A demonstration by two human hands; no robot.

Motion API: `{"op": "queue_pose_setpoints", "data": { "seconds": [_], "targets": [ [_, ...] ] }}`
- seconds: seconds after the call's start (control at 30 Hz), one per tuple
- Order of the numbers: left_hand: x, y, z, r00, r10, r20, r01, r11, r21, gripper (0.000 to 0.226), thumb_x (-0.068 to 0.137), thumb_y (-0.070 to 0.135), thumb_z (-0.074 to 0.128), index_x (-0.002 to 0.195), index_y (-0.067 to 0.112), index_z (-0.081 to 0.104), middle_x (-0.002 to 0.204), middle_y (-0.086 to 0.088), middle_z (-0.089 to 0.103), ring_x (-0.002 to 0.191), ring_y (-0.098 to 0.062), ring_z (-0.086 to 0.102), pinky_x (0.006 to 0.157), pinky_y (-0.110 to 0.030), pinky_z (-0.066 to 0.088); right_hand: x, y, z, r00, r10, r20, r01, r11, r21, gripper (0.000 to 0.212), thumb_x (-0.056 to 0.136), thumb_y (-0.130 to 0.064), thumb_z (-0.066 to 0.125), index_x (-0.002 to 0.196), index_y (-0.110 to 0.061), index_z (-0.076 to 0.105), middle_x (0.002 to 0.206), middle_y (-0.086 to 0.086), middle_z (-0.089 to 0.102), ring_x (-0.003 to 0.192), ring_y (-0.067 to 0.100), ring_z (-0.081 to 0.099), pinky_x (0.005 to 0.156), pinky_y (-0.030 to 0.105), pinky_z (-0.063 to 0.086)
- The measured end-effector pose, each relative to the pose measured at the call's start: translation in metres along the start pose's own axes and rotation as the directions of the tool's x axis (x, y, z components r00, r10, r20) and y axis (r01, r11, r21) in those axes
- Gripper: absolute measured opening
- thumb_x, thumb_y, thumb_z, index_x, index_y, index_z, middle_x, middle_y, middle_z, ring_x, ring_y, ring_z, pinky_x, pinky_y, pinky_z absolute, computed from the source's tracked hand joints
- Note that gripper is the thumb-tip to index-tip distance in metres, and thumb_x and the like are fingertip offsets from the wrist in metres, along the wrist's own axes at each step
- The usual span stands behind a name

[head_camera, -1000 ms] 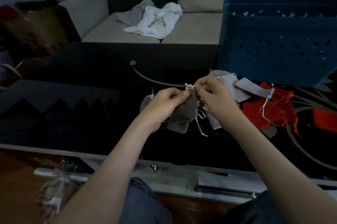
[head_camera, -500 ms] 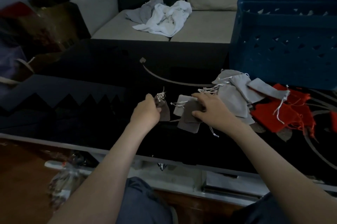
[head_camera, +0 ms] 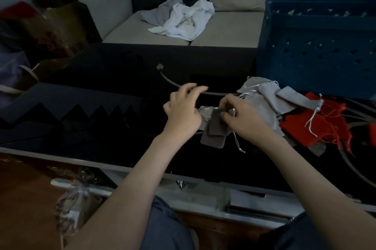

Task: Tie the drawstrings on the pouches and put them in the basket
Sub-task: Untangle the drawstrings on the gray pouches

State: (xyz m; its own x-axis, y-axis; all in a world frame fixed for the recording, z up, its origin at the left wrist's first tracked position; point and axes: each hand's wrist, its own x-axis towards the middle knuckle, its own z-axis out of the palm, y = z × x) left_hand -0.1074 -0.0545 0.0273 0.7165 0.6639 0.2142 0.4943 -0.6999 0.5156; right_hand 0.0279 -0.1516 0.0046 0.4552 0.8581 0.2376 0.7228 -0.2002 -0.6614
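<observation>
Head view, hands: left hand [head_camera: 182, 113] loose, empty; right hand [head_camera: 242, 119] in pinch on grey pouch [head_camera: 216, 127]

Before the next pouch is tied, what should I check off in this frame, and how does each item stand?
1. Right hand pinches the top of the dark grey pouch: ok.
2. Left hand holding a drawstring: not ok; its fingers are spread and hold nothing.
3. Knot on that pouch: cannot tell; the hands hide its mouth.
4. Blue basket upright on the table, to the right: ok.
5. All pouches in the basket: not ok; the grey pile and the red pouches lie on the table in front of it.
6. Basket's contents: cannot tell.
</observation>
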Motion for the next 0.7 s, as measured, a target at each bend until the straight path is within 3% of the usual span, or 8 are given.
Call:
{"op": "queue_pose_setpoints", "data": {
  "seconds": [0.07, 0.13, 0.2, 0.3, 0.4, 0.53, 0.7],
  "targets": [
    [0.004, 0.007, 0.005, 0.995, 0.045, 0.084, -0.035, 0.993, -0.109, 0.046, 0.099, 0.013, 0.037, 0.137, 0.038, 0.041, 0.141, 0.010, 0.041, 0.129, -0.016, 0.032, 0.105, -0.038, 0.022, -0.003, -0.003, -0.008, 1.000, -0.017, -0.006, 0.018, 0.997, 0.069, 0.015, 0.086, -0.003, 0.059, 0.090, -0.016, 0.054, 0.081, -0.011, 0.054, 0.078, 0.007, 0.051, 0.067, 0.009, 0.037],
    [0.008, 0.005, 0.014, 0.987, 0.028, 0.161, 0.006, 0.979, -0.206, 0.033, 0.102, 0.032, 0.035, 0.132, 0.034, 0.047, 0.126, 0.005, 0.056, 0.123, -0.017, 0.043, 0.107, -0.042, 0.029, -0.007, -0.005, -0.015, 0.999, -0.033, -0.012, 0.034, 0.992, 0.124, 0.017, 0.087, -0.004, 0.060, 0.091, -0.019, 0.054, 0.082, -0.012, 0.056, 0.079, 0.005, 0.053, 0.066, 0.008, 0.037],
    [0.010, 0.004, 0.020, 0.980, 0.007, 0.199, 0.052, 0.956, -0.290, 0.028, 0.099, 0.045, 0.038, 0.117, 0.032, 0.056, 0.110, 0.001, 0.063, 0.112, -0.020, 0.053, 0.100, -0.046, 0.040, -0.011, -0.004, -0.021, 0.999, -0.037, -0.020, 0.040, 0.982, 0.182, 0.018, 0.087, -0.003, 0.060, 0.095, -0.018, 0.056, 0.086, -0.010, 0.059, 0.082, 0.003, 0.055, 0.069, 0.009, 0.039],
    [0.010, 0.008, 0.021, 0.984, 0.009, 0.180, 0.049, 0.947, -0.317, 0.030, 0.098, 0.042, 0.042, 0.092, 0.020, 0.062, 0.083, 0.004, 0.065, 0.093, -0.019, 0.060, 0.090, -0.045, 0.046, -0.017, -0.002, -0.030, 0.999, -0.014, -0.042, 0.023, 0.970, 0.241, 0.023, 0.087, -0.003, 0.062, 0.105, -0.017, 0.057, 0.090, -0.006, 0.061, 0.081, -0.004, 0.054, 0.070, 0.008, 0.041],
    [0.008, 0.016, 0.018, 0.986, 0.006, 0.165, 0.056, 0.929, -0.365, 0.040, 0.101, 0.039, 0.038, 0.081, 0.011, 0.059, 0.069, 0.005, 0.056, 0.073, -0.012, 0.056, 0.076, -0.035, 0.042, -0.020, 0.005, -0.039, 1.000, 0.003, -0.021, 0.002, 0.965, 0.262, 0.027, 0.092, -0.004, 0.055, 0.114, -0.020, 0.056, 0.101, -0.002, 0.064, 0.094, 0.001, 0.058, 0.080, 0.013, 0.046],
    [0.007, 0.020, 0.022, 0.982, -0.061, 0.178, 0.124, 0.921, -0.370, 0.044, 0.102, 0.040, 0.033, 0.066, 0.018, 0.046, 0.061, 0.006, 0.045, 0.060, -0.008, 0.044, 0.062, -0.028, 0.033, -0.023, 0.019, -0.047, 0.998, 0.012, 0.054, -0.019, 0.992, 0.121, 0.036, 0.094, 0.003, 0.045, 0.122, -0.018, 0.056, 0.107, -0.005, 0.060, 0.100, 0.001, 0.054, 0.084, 0.002, 0.038],
    [0.008, 0.017, 0.028, 0.965, -0.150, 0.215, 0.242, 0.827, -0.507, 0.044, 0.100, 0.040, 0.039, 0.063, 0.019, 0.046, 0.059, 0.004, 0.042, 0.056, -0.008, 0.041, 0.060, -0.026, 0.032, -0.023, 0.030, -0.047, 0.999, 0.015, 0.049, -0.010, 0.995, -0.100, 0.021, 0.091, -0.005, 0.056, 0.109, -0.009, 0.066, 0.099, -0.001, 0.060, 0.093, 0.013, 0.055, 0.078, 0.015, 0.037]
  ]
}}
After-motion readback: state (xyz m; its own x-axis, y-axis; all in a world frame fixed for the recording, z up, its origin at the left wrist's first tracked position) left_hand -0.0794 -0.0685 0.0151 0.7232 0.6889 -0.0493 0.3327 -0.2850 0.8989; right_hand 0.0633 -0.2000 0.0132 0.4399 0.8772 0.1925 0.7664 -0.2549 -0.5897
